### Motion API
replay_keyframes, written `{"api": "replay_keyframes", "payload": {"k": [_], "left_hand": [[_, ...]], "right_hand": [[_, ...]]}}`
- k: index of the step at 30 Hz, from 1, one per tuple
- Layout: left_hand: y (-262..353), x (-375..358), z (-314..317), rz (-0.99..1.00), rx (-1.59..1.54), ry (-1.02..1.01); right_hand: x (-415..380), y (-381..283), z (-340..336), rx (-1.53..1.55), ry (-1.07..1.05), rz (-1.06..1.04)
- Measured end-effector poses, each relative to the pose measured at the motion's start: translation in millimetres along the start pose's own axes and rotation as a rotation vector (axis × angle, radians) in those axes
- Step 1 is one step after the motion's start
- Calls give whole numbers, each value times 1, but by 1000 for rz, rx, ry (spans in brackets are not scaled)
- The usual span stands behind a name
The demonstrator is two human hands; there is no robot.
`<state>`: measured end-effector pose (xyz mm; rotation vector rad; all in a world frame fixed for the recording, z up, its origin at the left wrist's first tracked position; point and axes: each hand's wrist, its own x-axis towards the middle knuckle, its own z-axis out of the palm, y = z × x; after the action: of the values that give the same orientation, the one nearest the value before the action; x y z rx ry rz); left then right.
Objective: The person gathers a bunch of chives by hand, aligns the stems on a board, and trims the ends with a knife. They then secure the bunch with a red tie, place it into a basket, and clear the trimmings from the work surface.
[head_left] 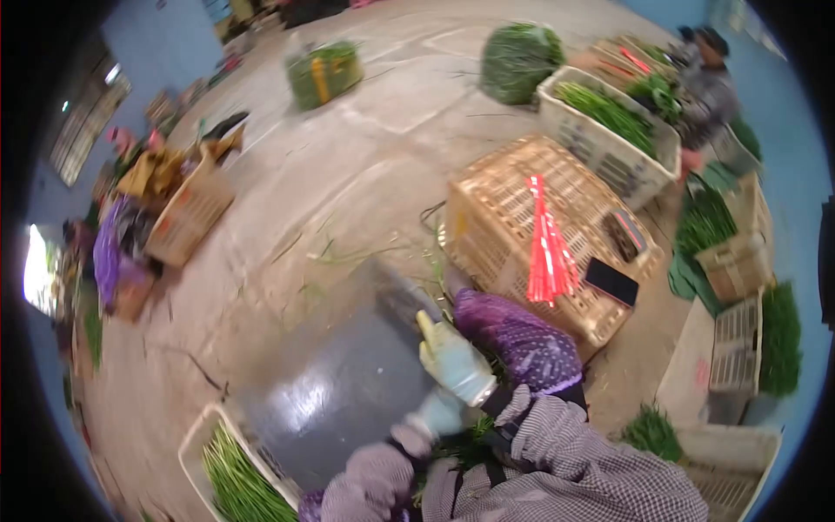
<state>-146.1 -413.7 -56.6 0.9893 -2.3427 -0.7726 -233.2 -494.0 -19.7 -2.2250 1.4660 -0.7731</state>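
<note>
My right hand [458,364], in a pale glove with yellow fingertips, is over the right side of a grey board [335,383]. Its fingers are closed at a dark, blurred flat object [407,303] near the board's far right corner; I cannot tell what kind of thing it is. Just below, my left hand [441,412], in a light blue glove, is smeared by motion and partly behind the right wrist, its fingers hidden. Bits of green stalks [474,431] show beneath both hands, close to my lap.
An upturned crate [487,200] bears red strips [548,252] and a phone [611,282]. Green stalks [239,478] fill a white crate at lower left. Another crate [609,157] of greens stands at upper right, near a person [709,91]. Bundled greens [522,65] lie on the floor.
</note>
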Motion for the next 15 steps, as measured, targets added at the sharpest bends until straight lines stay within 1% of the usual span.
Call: {"api": "replay_keyframes", "payload": {"k": [1,2,3,4,5,6,7,8,10,12,13,14,15], "left_hand": [[57,9,-12,-247,147,-819],[25,-69,92,78,-280,-163],[44,-81,93,19,-165,-280],[62,-91,90,-43,-53,-393],[64,-100,97,-36,-48,-415],[60,-104,103,-177,-112,-279],[52,-108,109,-316,-175,-140],[38,-111,111,-238,-107,-14],[60,-77,69,-486,-221,144],[88,-35,23,-486,-398,353],[71,-32,16,-395,-215,346],[74,-18,1,-374,-190,400],[81,5,-12,-373,-221,504]], "right_hand": [[-1,1,15,-76,-35,1],[-4,5,34,-149,-76,-5],[-6,6,43,-209,-141,-11],[-12,8,47,-200,-132,8],[-17,8,47,-236,-101,-79],[-20,10,46,-276,-67,-166],[-16,5,28,-243,-75,-156],[-8,2,-2,-238,-60,-144],[8,12,-76,11,27,-42],[17,49,-139,83,348,33],[23,103,-151,-180,465,-161],[26,124,-172,224,514,334],[28,167,-184,56,557,341]]}}
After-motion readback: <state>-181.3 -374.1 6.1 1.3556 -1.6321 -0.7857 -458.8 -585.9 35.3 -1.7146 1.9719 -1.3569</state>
